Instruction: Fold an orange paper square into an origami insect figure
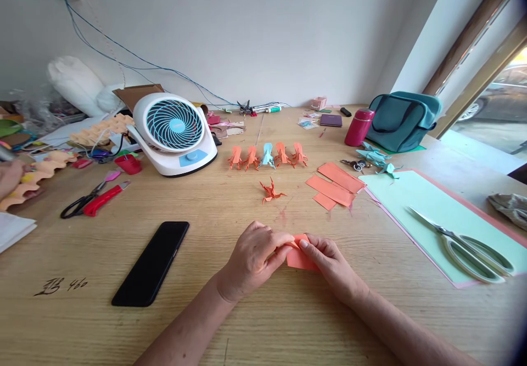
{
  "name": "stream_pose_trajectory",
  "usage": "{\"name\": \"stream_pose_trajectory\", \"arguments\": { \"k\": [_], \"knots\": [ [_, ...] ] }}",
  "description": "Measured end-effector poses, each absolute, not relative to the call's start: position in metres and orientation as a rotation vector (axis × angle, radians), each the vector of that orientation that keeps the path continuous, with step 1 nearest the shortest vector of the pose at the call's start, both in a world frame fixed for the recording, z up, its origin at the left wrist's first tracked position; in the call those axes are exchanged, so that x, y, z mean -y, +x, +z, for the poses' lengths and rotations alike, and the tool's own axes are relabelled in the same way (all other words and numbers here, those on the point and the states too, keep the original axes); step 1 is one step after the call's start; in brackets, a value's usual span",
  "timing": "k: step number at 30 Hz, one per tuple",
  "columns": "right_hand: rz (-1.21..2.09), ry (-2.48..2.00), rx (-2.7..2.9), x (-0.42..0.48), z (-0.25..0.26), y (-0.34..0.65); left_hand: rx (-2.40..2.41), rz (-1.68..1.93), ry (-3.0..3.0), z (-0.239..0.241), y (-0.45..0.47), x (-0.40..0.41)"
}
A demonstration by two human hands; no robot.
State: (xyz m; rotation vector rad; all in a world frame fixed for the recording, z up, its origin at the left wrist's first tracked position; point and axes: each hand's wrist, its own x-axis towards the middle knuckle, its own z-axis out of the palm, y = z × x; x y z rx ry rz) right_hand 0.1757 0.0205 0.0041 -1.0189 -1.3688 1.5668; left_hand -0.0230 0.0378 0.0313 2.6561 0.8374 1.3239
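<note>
A small piece of orange paper (302, 260) is held between both hands just above the wooden table. My left hand (257, 251) pinches its left upper edge between thumb and fingers. On the right side my right hand (329, 256) grips it, thumb on top, its other fingers partly hidden. Part of the paper's upper edge looks folded over. Beyond the hands lies a spiky orange folded-paper figure (272, 190). Orange paper strips (331, 189) lie loosely overlapped to the right of it. Farther back, several folded-paper figures stand in a row, orange ones (281, 154) and a light blue one (267, 156).
A black phone (151, 264) lies left of my arms. Behind it are a red utility knife (105, 198), dark scissors (78, 204) and a fan (175, 135). Large scissors (465, 248) rest on green paper sheets (405, 196) at right, near a pink bottle (359, 127) and teal bag (401, 122).
</note>
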Motion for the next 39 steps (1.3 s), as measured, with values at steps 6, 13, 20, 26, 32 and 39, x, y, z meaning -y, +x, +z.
{"name": "stream_pose_trajectory", "arguments": {
  "k": [6,13,20,26,32,39],
  "knots": [
    [1.646,-0.995,1.233,-0.021,-0.001,0.175,-0.827,1.269,2.533,0.030,-0.021,-0.034],
    [1.631,-0.960,1.231,-0.020,-0.001,0.175,-0.865,1.287,2.466,0.027,-0.020,-0.032],
    [1.575,-0.987,1.296,-0.020,0.003,0.174,-0.836,1.253,2.513,0.026,-0.019,-0.034],
    [1.630,-0.947,1.224,-0.019,-0.001,0.173,-0.801,1.325,2.462,0.030,-0.018,-0.031],
    [1.297,-0.980,1.450,-0.017,0.003,0.174,-1.091,1.442,2.212,0.025,-0.008,-0.024],
    [1.345,-1.013,1.331,-0.014,0.006,0.173,-1.064,1.493,2.177,0.022,-0.005,-0.023]
  ]
}}
